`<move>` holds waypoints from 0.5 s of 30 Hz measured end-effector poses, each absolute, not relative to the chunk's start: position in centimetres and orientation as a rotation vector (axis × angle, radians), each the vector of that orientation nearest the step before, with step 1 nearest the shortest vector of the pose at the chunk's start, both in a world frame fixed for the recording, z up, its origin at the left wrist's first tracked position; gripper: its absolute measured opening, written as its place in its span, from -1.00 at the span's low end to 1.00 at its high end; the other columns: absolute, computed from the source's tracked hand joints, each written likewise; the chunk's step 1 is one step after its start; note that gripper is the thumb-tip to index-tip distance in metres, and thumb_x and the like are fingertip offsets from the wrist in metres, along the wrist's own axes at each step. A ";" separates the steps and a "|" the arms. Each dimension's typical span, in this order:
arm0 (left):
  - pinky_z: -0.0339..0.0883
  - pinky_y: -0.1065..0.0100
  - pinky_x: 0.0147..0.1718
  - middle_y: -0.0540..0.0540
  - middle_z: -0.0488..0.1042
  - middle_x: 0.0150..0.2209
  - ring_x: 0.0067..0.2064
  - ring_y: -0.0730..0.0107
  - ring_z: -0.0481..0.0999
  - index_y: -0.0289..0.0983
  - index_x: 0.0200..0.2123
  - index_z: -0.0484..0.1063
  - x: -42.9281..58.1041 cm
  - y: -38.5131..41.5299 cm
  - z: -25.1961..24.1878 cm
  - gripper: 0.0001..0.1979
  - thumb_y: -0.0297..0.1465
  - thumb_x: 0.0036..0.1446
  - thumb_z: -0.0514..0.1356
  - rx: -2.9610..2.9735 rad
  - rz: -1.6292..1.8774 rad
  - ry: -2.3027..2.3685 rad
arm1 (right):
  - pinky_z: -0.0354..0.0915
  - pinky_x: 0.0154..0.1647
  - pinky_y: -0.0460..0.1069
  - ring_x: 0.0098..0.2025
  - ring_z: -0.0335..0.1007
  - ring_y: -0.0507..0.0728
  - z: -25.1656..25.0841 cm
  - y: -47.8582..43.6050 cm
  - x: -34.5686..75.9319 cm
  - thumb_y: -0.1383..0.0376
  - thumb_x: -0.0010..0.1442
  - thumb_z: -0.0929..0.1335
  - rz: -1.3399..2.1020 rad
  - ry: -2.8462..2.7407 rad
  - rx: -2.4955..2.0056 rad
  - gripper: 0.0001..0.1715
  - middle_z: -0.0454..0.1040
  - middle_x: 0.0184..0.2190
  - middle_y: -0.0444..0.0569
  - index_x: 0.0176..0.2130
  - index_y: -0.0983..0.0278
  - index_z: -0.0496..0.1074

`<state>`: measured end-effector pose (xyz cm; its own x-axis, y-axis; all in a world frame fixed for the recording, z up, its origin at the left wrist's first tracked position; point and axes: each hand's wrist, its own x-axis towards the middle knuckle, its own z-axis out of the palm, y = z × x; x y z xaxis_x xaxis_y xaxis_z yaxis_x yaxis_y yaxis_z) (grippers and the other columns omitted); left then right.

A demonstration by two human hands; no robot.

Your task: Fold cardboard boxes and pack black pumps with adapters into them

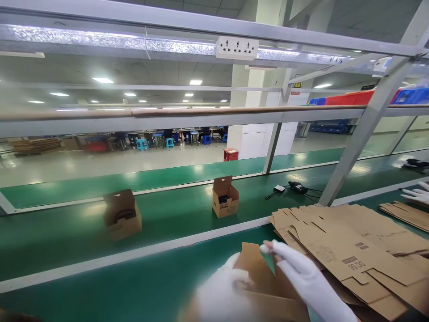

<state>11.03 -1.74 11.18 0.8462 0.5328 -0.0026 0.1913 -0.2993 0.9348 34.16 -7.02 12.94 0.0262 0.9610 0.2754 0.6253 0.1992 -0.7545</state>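
A brown cardboard box (pixel 264 281), partly folded with its flaps raised, is between my two white-gloved hands at the bottom of the head view. My left hand (pixel 223 288) is closed around the box's left side and blurred by motion. At the upper right edge of the box, my right hand (pixel 298 270) has its fingers bent around a raised flap, with bare fingertips showing. The lower part of the box runs out of view. Flat printed cardboard blanks (pixel 355 250) lie in a pile just right of my right hand.
Beyond a white rail, the green belt (pixel 174 210) carries two opened boxes, one at left (pixel 124 219) and one in the middle (pixel 225 201), with dark items inside. A black adapter with cables (pixel 298 188) lies farther right. Another person's gloved hand (pixel 417 194) shows at the right edge.
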 end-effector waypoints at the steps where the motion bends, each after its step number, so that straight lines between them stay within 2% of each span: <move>1: 0.10 0.11 0.19 -0.04 -0.07 0.35 0.27 -0.10 0.12 -0.16 -0.12 0.50 11.0 -1.8 11.2 -0.48 -0.03 -0.14 0.32 1.876 0.375 0.560 | 0.11 0.25 0.17 0.18 0.22 0.27 12.7 -6.8 34.8 0.01 0.20 0.26 0.653 -1.510 -1.524 -0.46 0.40 0.08 0.03 0.09 0.18 0.37; 3: 0.11 0.09 0.18 -0.03 -0.07 0.35 0.26 -0.12 0.13 -0.18 -0.20 0.52 11.0 -1.9 11.3 -0.53 -0.06 -0.18 0.35 1.872 0.381 0.597 | 0.03 0.29 0.21 0.25 0.09 0.30 12.1 -6.5 35.8 -0.08 0.14 0.29 0.967 -1.295 -1.519 -0.31 0.33 0.15 0.05 0.16 0.20 0.31; 4: 0.11 0.08 0.17 -0.03 -0.08 0.35 0.25 -0.13 0.13 -0.19 -0.22 0.52 11.0 -2.0 11.3 -0.55 -0.08 -0.19 0.36 1.869 0.382 0.605 | 0.05 0.28 0.23 0.26 0.08 0.32 11.8 -6.4 36.2 -0.13 0.11 0.29 1.119 -1.251 -1.508 -0.25 0.32 0.15 0.08 0.15 0.22 0.32; 8: 0.16 0.06 0.13 -0.04 -0.09 0.35 0.23 -0.16 0.17 -0.20 -0.25 0.52 10.9 -2.7 11.8 -0.54 -0.11 -0.25 0.39 1.858 0.379 0.607 | 0.10 0.24 0.22 0.17 0.23 0.34 11.1 -7.1 35.9 -0.30 0.11 0.19 1.657 -1.188 -1.244 -0.09 0.39 0.07 0.17 0.09 0.32 0.39; 10: 0.16 0.05 0.13 -0.04 -0.06 0.34 0.22 -0.16 0.18 -0.19 -0.25 0.51 10.8 -3.1 12.1 -0.56 -0.11 -0.23 0.38 1.855 0.380 0.608 | 0.06 0.26 0.20 0.16 0.24 0.32 10.9 -7.5 35.2 -0.22 0.16 0.22 1.822 -1.183 -1.026 -0.19 0.38 0.09 0.14 0.11 0.30 0.38; 12: 0.17 0.01 0.11 -0.04 -0.03 0.33 0.18 -0.17 0.23 -0.16 -0.24 0.51 10.7 -3.4 12.3 -0.59 -0.14 -0.19 0.36 1.849 0.374 0.625 | 0.03 0.26 0.20 0.18 0.21 0.32 10.9 -7.7 34.5 -0.03 0.15 0.35 1.823 -1.267 -0.949 -0.35 0.35 0.12 0.10 0.12 0.26 0.37; 14: 0.19 -0.03 0.07 -0.06 0.01 0.31 0.15 -0.20 0.26 -0.15 -0.26 0.50 10.5 -3.7 12.5 -0.62 -0.17 -0.20 0.37 1.844 0.368 0.647 | 0.02 0.27 0.19 0.19 0.18 0.33 11.0 -7.6 34.2 0.11 0.04 0.45 1.778 -1.388 -0.988 -0.34 0.33 0.14 0.08 0.11 0.24 0.38; 15: 0.18 -0.03 0.07 -0.06 0.04 0.30 0.15 -0.21 0.25 -0.15 -0.26 0.50 10.5 -3.7 12.6 -0.63 -0.18 -0.20 0.37 1.842 0.371 0.657 | 0.03 0.26 0.20 0.19 0.18 0.34 11.0 -7.4 34.4 0.12 0.00 0.47 1.784 -1.426 -1.004 -0.30 0.33 0.14 0.10 0.11 0.24 0.38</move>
<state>10.53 -3.72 12.63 0.7978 0.6001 -0.0581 0.2593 -0.2546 0.9316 34.36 -7.43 11.05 -0.5068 0.8446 -0.1726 -0.0173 -0.2101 -0.9775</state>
